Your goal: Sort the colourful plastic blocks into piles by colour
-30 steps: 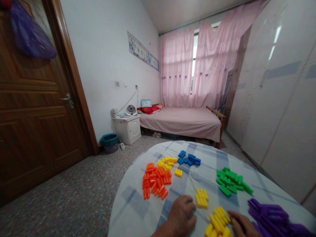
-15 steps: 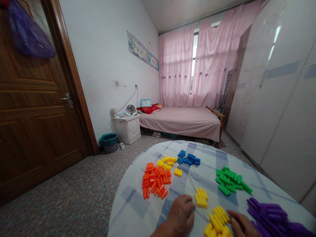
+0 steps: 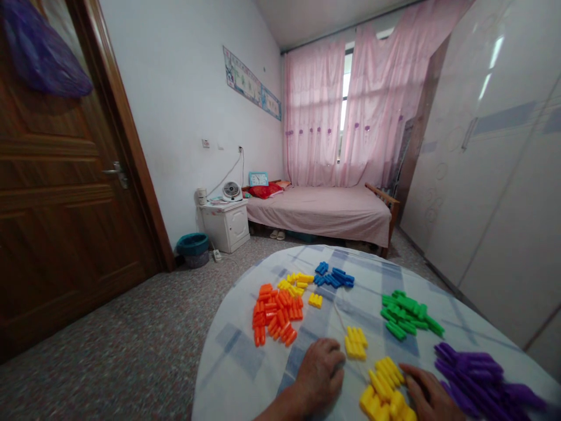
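My left hand [image 3: 321,369] rests palm down on the cloth with its fingers curled under. What lies inside the curl, if anything, is hidden. Just right of it sits a block of yellow plastic tubes [image 3: 355,343] placed side by side. Nearer to me is a pile of yellow tube pieces [image 3: 385,389], partly cut off at the bottom edge. My right hand [image 3: 427,393] lies at this pile's right side, fingers stretched forward, the index fingertip at the upper yellow pieces. Purple pieces [image 3: 475,380] are heaped right of that hand.
On the round table with its checked cloth [image 3: 236,351] are orange pieces [image 3: 276,316], more yellow pieces [image 3: 295,283], blue pieces [image 3: 333,277] and green pieces [image 3: 409,316]. Beyond stand a bed [image 3: 324,207], a white bedside cabinet [image 3: 228,225], a bin [image 3: 193,250] and a wardrobe [image 3: 486,193].
The whole view has shifted slightly, so the table appears a little higher. Both hands stay in nearly the same places beside the yellow pieces.
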